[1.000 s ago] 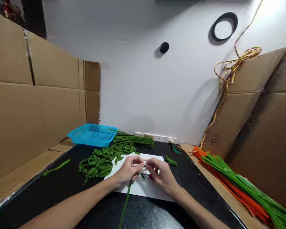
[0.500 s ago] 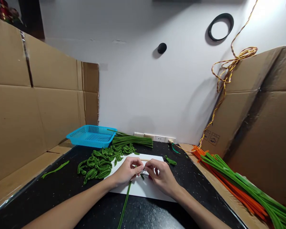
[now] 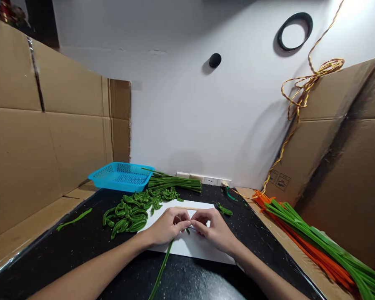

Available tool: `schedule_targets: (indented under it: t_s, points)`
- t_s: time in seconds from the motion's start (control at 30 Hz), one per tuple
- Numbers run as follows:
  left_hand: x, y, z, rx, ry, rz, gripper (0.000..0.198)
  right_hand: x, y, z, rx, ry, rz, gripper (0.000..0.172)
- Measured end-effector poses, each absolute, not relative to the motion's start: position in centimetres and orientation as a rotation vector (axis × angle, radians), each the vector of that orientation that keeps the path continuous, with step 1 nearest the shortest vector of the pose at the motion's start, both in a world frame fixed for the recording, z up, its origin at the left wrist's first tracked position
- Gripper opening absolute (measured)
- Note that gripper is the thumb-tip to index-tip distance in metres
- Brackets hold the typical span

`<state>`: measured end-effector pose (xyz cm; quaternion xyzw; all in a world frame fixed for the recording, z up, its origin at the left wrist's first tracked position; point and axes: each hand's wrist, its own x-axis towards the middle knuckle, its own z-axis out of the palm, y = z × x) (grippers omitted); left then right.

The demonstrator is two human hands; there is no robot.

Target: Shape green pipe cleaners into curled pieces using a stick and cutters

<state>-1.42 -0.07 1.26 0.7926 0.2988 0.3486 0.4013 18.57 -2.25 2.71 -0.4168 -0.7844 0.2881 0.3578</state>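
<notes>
My left hand [image 3: 171,225] and my right hand [image 3: 211,229] meet fingertip to fingertip above a sheet of white paper [image 3: 187,249]. From beneath the left fingers a long green pipe cleaner [image 3: 162,268] hangs down toward the near edge; that hand is closed on it. My right fingers are pinched together at the same spot, and whatever they grip is mostly hidden. A shiny metal bit [image 3: 192,228] shows by the right fingers, too small to name. A short green piece [image 3: 188,231] is just below the fingertips. A thin wooden stick [image 3: 187,208] lies beyond them on the paper.
Bent green pipe-cleaner loops [image 3: 128,214] are heaped left of the paper, with a bundle of straight ones [image 3: 175,183] behind. A blue basket [image 3: 96,182] stands back left. Orange stems [image 3: 312,246] and bright green stems [image 3: 318,241] lie right, beside cardboard walls [image 3: 356,166].
The hanging end of the green pipe cleaner has swung slightly left. Less of the shiny metal bit shows by the right fingers. The whole view has shifted a little.
</notes>
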Motion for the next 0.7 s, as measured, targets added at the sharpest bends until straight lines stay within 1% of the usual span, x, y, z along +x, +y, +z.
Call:
schedule_targets:
  t_s: [0.1, 0.37, 0.7]
  points:
    - [-1.5, -0.1, 1.1, 2.004, 0.76, 0.883, 0.022, 18.5, -2.3, 2.6, -1.068, -2.038, 0.725, 0.028]
    - [-0.9, -0.5, 0.7, 1.915, 0.712, 0.984, 0.031, 18.6, -2.3, 2.5, -1.051, -1.977, 0.753, 0.039]
    - [-0.2, -0.2, 0.3, 1.728, 0.655, 1.038, 0.039, 18.6, -1.9, 2.3, -1.016, -1.741, 0.982, 0.052]
